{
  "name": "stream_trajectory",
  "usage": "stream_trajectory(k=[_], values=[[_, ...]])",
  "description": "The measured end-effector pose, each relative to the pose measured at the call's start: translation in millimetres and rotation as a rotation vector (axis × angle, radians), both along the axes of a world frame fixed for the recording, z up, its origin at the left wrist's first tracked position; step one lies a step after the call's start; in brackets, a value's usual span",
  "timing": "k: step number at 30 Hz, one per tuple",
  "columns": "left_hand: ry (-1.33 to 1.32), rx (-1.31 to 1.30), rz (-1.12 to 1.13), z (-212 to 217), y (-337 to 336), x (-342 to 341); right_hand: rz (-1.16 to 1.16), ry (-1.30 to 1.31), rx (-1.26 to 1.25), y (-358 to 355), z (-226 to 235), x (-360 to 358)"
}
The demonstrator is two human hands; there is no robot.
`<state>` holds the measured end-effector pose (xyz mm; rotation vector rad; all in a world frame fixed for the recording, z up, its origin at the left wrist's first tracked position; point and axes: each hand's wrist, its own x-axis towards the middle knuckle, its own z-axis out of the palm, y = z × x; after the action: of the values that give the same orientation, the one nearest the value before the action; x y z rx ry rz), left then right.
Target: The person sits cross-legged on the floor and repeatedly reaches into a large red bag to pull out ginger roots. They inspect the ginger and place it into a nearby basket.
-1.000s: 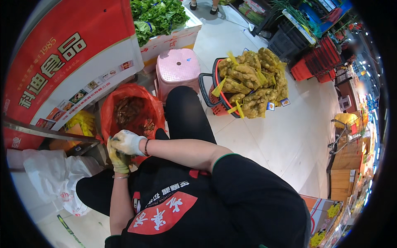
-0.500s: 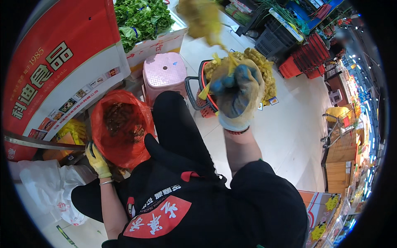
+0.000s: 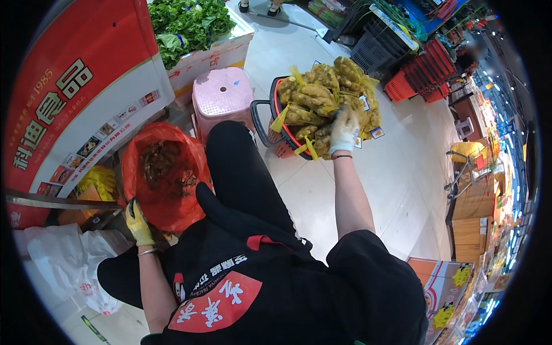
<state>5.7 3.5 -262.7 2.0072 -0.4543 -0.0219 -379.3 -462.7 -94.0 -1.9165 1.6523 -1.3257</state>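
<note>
While the left hand (image 3: pixel 138 221), in a yellow glove, is closed on the lower rim of the red bag (image 3: pixel 167 178), that bag hangs open just beside the person's left knee, with brown bits inside. Left of it a curved red and white sign (image 3: pixel 69 98) walls off that side, bearing pale characters and a strip of small coloured pictures along its lower edge; a white bag (image 3: pixel 63 259) lies crumpled below, so room there is tight. Greens (image 3: pixel 187 23) sit on top behind. Between bag and basket stands a pink stool (image 3: pixel 221 95), close against the knee. Right of it the basket (image 3: pixel 270 123), black-rimmed with red sides, is heaped with netted ginger (image 3: pixel 316 95) tied by yellow tags and small square labels. The right hand (image 3: pixel 344 129), in a pale glove, rests on the heap's near right side, fingers curled over a pack; whether it grips I cannot tell. Beyond lies open pale floor (image 3: pixel 402 172), then stacked red crates (image 3: pixel 422 80).
</note>
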Motion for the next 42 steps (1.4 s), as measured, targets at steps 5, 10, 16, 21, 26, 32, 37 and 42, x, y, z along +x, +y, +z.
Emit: stream_trajectory(k=[5,10,16,21,26,32,37,42], values=[[0.295,-0.145,0.037,13.1,-2.7,-10.3,-0.296,0.258,-0.121,-35.9,4.6,-31.6],[0.460,-0.185,0.043,6.6,-6.3,-11.9,-0.131,0.353,0.149,-71.4,-6.8,-47.3],[0.446,-0.182,-0.007,-13.6,-10.4,-6.8,0.016,0.407,0.029,-61.2,-7.7,-23.7],[0.533,-0.207,-0.019,-18.9,-20.1,-7.4,0.103,0.458,0.164,-76.4,-3.5,-37.1],[0.539,-0.189,-0.034,-0.3,-9.8,-8.3,-0.111,0.660,-0.103,-43.2,19.7,-10.9],[0.547,-0.075,-0.076,-12.6,-8.7,-6.4,-0.057,0.929,0.032,-29.1,10.5,32.4],[0.518,-0.107,-0.076,-9.7,-18.3,-13.8,0.165,0.448,-0.106,-48.8,-0.9,-7.0],[0.557,-0.057,-0.076,-8.3,-13.5,-10.1,-0.013,0.314,0.007,-50.1,-17.1,-23.0]])
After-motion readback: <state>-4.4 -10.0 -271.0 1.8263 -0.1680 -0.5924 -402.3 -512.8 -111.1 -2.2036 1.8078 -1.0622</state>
